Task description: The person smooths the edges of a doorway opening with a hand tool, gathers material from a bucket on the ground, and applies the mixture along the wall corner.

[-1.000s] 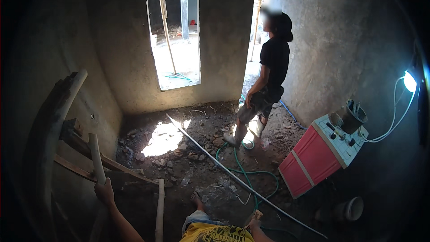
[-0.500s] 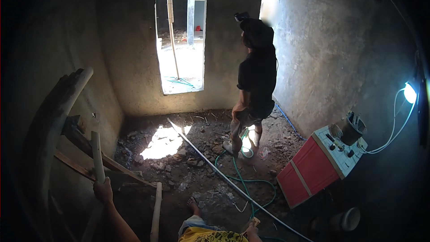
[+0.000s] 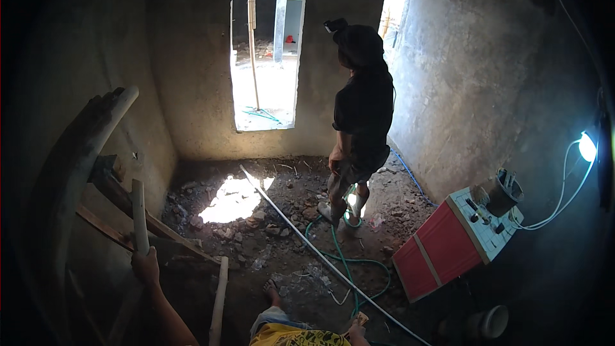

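My left hand (image 3: 145, 265) is closed round an upright pale wooden pole (image 3: 139, 211), just below its top end. Low in the picture, my right hand (image 3: 357, 332) is closed beside my yellow shirt. A small tan piece (image 3: 363, 318) sticks up from its fingers; its kind is too small to tell. Next to my left arm, a second pale pole (image 3: 220, 298) slants upward. Dark timber beams (image 3: 163, 230) run behind the left-hand pole, and a thick curved log-like shape (image 3: 77, 154) rises beyond.
A person in dark clothes (image 3: 364, 102) stands ahead near a doorway. A long pale pipe (image 3: 307, 239) and a green hose (image 3: 378, 259) cross the rubble floor (image 3: 282, 182). At right stand a red cabinet (image 3: 435, 243) with a bucket (image 3: 503, 192) on top, and a lit lamp (image 3: 587, 147).
The view has shifted slightly. The other person's arm and legs have changed position, with the body turned a little. My left hand keeps its grip on the pole.
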Motion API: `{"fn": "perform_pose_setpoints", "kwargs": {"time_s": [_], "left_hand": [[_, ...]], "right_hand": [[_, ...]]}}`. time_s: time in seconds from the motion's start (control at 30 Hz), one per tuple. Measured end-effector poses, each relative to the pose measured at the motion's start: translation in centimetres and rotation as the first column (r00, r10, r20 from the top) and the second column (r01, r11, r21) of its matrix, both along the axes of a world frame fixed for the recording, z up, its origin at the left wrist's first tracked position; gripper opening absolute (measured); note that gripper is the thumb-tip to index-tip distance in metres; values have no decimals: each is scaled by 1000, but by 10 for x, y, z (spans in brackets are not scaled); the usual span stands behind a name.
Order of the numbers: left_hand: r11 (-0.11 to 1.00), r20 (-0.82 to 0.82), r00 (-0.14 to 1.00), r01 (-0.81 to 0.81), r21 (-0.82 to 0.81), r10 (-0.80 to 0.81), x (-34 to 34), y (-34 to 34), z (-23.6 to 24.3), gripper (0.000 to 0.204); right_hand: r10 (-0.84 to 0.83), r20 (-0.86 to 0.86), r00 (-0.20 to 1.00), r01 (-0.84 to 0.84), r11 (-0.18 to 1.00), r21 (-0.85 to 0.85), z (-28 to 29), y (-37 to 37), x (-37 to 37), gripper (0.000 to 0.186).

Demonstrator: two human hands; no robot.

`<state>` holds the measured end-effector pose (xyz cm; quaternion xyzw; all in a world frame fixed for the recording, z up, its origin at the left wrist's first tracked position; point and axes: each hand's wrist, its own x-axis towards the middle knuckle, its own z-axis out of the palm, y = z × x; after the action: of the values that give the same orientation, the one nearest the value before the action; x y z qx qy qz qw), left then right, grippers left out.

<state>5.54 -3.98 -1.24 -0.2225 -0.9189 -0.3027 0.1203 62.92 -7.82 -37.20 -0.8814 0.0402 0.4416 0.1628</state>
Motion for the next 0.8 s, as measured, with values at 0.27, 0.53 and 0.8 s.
{"fn": "perform_pose_setpoints", "kwargs": {"time_s": [0.27,0.53,0.8], "left_hand": [[999,31,1000,-3,-48,4,3,2,5,43],[999,6,1000,25,-32,-25,3,5,4,45],[999,14,1000,20,-27,-19,-3,1,-1,44]], "right_hand": [[25,-18,1000,-24,997,79,-1,-3,3,54],[3,12,1000,-5,984,175,-16,-4,7,35],[17,-32,999,-10,979,202,-6,-10,1,37]]}}
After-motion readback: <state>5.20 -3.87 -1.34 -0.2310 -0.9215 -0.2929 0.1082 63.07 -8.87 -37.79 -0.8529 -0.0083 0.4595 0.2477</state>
